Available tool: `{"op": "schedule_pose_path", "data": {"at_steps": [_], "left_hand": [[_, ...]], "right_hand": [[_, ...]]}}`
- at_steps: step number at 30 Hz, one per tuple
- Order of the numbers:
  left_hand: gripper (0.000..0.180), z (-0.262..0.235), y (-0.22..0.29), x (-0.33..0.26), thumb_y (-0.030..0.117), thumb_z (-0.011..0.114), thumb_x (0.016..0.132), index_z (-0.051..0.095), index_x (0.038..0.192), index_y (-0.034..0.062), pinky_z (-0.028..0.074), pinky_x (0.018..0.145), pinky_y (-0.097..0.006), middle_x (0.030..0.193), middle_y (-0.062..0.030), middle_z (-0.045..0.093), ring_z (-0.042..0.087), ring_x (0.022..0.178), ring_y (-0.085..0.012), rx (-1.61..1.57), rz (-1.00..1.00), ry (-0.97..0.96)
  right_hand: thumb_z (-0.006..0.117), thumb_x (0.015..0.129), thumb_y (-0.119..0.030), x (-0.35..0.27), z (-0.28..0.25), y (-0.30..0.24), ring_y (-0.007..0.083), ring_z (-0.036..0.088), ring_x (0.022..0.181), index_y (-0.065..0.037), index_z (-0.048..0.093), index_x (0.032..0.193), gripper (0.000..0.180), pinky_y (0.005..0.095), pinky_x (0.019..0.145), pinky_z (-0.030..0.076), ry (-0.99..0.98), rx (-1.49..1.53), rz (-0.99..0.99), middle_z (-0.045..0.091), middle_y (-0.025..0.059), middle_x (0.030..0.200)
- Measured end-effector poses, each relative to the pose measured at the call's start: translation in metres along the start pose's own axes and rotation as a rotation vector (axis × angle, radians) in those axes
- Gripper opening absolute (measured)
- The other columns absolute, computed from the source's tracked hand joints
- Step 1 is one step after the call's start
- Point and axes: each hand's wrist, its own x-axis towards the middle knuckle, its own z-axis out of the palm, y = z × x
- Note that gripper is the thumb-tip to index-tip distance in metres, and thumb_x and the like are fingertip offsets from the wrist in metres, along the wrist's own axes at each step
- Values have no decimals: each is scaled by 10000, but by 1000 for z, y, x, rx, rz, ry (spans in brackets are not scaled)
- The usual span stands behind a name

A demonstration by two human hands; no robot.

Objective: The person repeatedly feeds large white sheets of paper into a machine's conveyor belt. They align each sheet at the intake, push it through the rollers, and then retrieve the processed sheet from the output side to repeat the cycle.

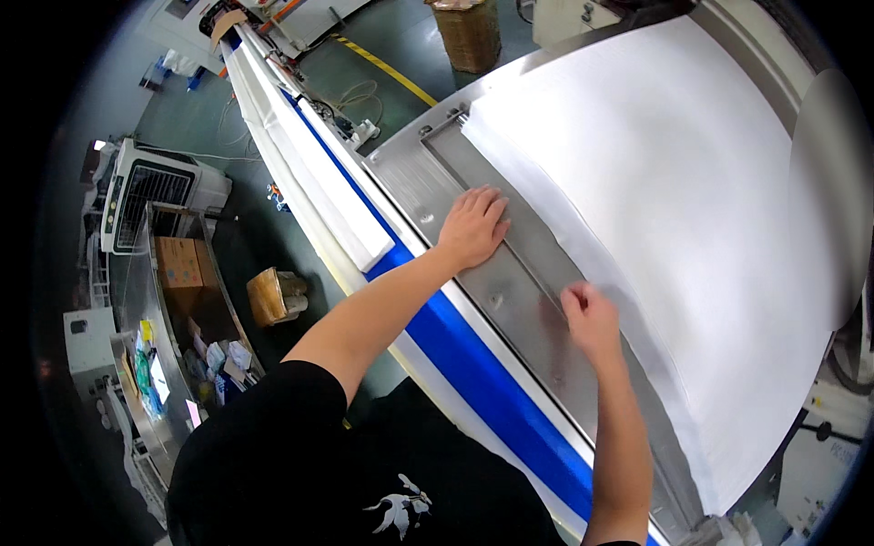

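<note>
My left hand (472, 227) lies on a flat metal ledge (410, 182), palm down with the fingers stretched out and slightly bent. A little to the right, my right hand (592, 320) is closed, thumb and fingers drawn together, over the edge strip of a large white sheet (674, 200). Whatever the right fingers may hold is hidden. The sheet covers the wide machine bed and ends in a loose, wavy edge alongside the metal.
A blue strip (492, 373) and a rolled length of white material (319, 173) run along the machine's near side. On the left stand an air cooler (150, 196) and a metal cart (164, 400) with boxes. Cardboard-coloured bins (275, 297) sit on the floor.
</note>
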Motion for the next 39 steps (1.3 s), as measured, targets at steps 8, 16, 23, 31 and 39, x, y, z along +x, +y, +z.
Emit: {"op": "schedule_pose_path", "data": {"at_steps": [8, 16, 23, 31, 39], "left_hand": [[379, 13, -10, 2, 233, 562, 828, 529, 1163, 59, 314, 1041, -434, 1225, -126, 504, 450, 1187, -296, -56, -49, -36], [395, 9, -14, 4, 232, 579, 805, 527, 1159, 63, 320, 1033, -430, 1230, -127, 496, 450, 1184, -289, -82, -66, -60], [405, 8, -15, 7, 221, 588, 797, 523, 1163, 60, 321, 1029, -427, 1229, -125, 495, 448, 1184, -285, -102, -80, -76], [492, 6, -34, 39, 126, 609, 743, 489, 1218, 75, 336, 1004, -447, 1251, -131, 482, 454, 1163, -316, -157, -90, 17], [513, 9, -89, 108, 125, 610, 721, 495, 1217, 191, 374, 972, -414, 1271, -90, 476, 479, 1152, -270, 164, 118, 141]], "right_hand": [[574, 831, -242, 182, 12, -75, 288, 643, 761, -32, 633, 921, 236, 368, 701, 497, 74, -126, -283, 666, 135, 821], [599, 801, -257, 266, 31, -108, 261, 650, 765, -48, 662, 856, 225, 362, 710, 502, 61, -187, -255, 680, 107, 817], [594, 780, -279, 272, 37, -109, 278, 639, 768, -105, 672, 820, 195, 373, 691, 500, 126, -274, -170, 674, 95, 789], [597, 777, -289, 270, 38, -106, 277, 642, 756, -125, 668, 796, 181, 374, 670, 500, 197, -299, -162, 676, 86, 798], [593, 788, -304, 272, 41, -104, 280, 642, 748, -147, 668, 816, 176, 382, 662, 503, 225, -341, -170, 676, 70, 775]]}}
